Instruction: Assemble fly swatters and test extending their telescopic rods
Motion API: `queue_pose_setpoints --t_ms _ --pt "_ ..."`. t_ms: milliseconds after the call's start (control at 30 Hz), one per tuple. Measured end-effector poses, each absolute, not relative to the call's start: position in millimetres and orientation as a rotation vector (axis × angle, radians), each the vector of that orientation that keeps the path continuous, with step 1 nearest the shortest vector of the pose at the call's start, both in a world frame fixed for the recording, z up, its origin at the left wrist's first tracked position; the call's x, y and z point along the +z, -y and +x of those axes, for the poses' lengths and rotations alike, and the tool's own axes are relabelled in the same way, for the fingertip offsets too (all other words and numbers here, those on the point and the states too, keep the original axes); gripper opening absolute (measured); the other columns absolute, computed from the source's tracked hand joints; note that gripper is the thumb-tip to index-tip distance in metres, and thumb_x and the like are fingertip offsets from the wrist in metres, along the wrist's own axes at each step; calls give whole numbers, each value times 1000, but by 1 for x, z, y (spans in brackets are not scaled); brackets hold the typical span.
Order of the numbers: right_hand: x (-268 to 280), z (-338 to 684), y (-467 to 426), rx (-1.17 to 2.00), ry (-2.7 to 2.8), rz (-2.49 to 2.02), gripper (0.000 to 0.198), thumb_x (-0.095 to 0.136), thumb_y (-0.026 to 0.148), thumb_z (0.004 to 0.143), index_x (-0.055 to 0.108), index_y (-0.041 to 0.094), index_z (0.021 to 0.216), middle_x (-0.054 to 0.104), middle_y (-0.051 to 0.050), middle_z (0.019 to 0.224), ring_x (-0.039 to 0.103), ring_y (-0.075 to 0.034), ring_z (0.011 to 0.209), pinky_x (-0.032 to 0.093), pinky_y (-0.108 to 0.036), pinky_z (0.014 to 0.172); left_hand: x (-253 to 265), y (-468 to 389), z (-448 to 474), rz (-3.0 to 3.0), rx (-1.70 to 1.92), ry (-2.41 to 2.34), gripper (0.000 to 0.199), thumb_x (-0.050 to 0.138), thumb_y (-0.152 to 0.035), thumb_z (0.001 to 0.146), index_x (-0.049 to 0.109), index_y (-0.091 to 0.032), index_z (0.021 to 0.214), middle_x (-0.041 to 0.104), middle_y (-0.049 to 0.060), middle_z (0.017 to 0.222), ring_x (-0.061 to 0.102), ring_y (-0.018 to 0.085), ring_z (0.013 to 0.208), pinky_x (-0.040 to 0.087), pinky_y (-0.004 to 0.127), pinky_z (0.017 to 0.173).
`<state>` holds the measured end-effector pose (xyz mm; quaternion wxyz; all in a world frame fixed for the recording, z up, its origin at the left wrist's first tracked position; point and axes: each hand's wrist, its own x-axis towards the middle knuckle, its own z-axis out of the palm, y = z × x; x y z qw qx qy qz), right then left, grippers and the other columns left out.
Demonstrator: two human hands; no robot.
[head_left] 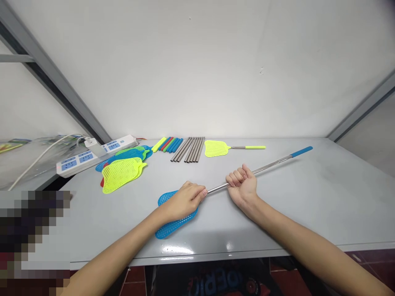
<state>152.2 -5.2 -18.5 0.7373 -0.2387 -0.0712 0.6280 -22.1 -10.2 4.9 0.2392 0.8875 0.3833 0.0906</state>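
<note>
A blue fly swatter with an extended metal rod lies slantwise across the front of the table. My left hand is closed over the neck of its blue mesh head, hiding where head and rod join. Farther along, my right hand has its fingers curled round the rod, palm turned up. The blue grip points to the far right, beyond my right hand. Behind my hands, a complete yellow fly swatter with a shorter rod lies near the wall.
Several metal tubes lie side by side at the back, beside several coloured grips. Loose swatter heads in yellow, blue, green and red are piled at the left. A white power strip with a plugged-in cable sits behind them.
</note>
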Motion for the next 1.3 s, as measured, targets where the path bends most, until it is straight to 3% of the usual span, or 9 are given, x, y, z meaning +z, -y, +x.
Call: queue_pose_setpoints --t_ms 367,633,833,1100,1300 --pt "-18 157 0 1445 44 -476 33 37 23 75 17 18 49 14 7 36 13 -7 32 20 -21 34 2 7 -17 2535 296 -1090 33 20 -33 85 36 -18 60 43 -2 58 39 13 67 30 29 74" --pt "-17 148 5 1624 245 -399 31 41 26 74 25 17 49 20 7 39 23 -6 35 26 -21 38 9 6 -22 2531 337 -1022 33 15 -26 86 43 -19 69 50 -2 71 38 13 70 27 29 75" --pt "-17 154 1 1552 208 -428 27 39 24 73 27 17 49 20 6 38 21 -6 34 25 -20 37 17 0 -29 2447 416 -1067 31 17 -25 85 45 -19 73 49 -2 71 41 12 70 27 29 76" --pt "-15 159 -3 1499 160 -470 26 37 22 72 27 17 49 20 6 38 22 -6 34 25 -20 36 9 0 -32 2542 314 -945 13 36 -24 78 47 -19 73 50 -2 78 42 13 77 26 30 77" --pt "-12 167 -5 1471 120 -508 25 37 23 71 27 17 49 19 7 38 21 -7 33 24 -20 35 11 0 -33 2576 313 -925 22 30 -29 82 44 -18 70 46 -2 72 42 12 75 24 30 81"
